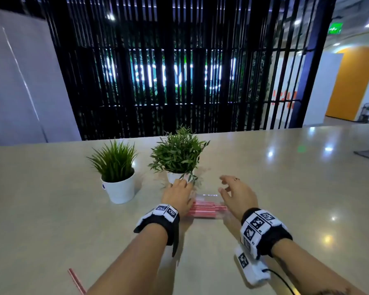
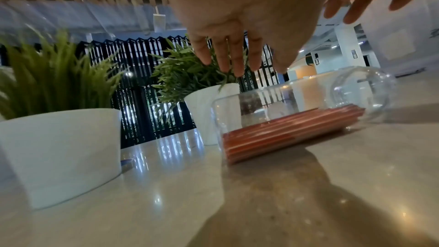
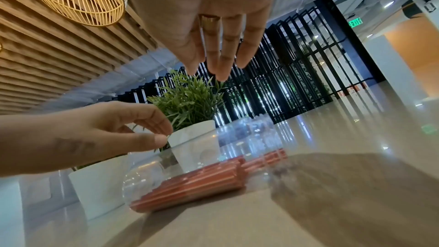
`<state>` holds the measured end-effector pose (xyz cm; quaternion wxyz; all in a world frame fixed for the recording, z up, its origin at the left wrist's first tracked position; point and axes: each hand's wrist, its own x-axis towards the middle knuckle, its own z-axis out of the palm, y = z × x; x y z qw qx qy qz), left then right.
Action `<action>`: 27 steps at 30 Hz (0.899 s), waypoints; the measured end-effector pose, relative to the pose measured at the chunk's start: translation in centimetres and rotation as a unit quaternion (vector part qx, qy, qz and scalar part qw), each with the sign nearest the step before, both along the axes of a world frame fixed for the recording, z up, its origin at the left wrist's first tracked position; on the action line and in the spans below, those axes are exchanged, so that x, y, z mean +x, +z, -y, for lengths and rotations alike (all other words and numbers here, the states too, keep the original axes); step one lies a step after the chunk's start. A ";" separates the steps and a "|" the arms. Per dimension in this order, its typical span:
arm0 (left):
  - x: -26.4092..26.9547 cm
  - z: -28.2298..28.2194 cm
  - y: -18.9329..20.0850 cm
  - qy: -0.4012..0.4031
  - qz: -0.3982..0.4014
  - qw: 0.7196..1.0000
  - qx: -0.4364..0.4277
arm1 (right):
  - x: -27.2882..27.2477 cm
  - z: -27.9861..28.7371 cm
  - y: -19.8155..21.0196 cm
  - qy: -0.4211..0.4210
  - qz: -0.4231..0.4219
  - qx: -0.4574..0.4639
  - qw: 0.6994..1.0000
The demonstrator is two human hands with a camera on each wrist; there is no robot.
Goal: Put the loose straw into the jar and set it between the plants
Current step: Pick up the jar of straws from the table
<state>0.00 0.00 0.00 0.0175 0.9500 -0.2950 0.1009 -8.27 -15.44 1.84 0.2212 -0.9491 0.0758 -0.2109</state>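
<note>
A clear jar lies on its side on the table, holding a bundle of red straws. My left hand hovers over its left end and my right hand over its right end, both with relaxed, spread fingers and touching nothing. In the left wrist view the jar sits below my fingers. The right wrist view shows the jar under my right hand. One loose red straw lies near the table's front edge, by my left forearm.
Two plants in white pots stand behind the jar: a grassy one to the left and a leafy one just past my left fingers. A gap separates them. A black slatted screen rises behind the beige table.
</note>
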 end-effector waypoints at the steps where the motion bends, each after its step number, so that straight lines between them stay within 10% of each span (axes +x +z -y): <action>1: 0.2 0.4 -0.3 0.002 -0.013 1.000 0.010 | 0.0 0.4 -0.3 -0.009 -0.009 0.000 1.000; 17: 0.5 2.6 -2.9 -0.039 -0.002 0.999 0.035 | -1.6 1.9 -3.4 -0.024 -0.028 0.035 0.999; 27: -1.6 1.3 -1.2 -0.010 -0.096 0.977 -0.189 | -2.5 1.5 -1.7 0.001 0.041 0.011 0.999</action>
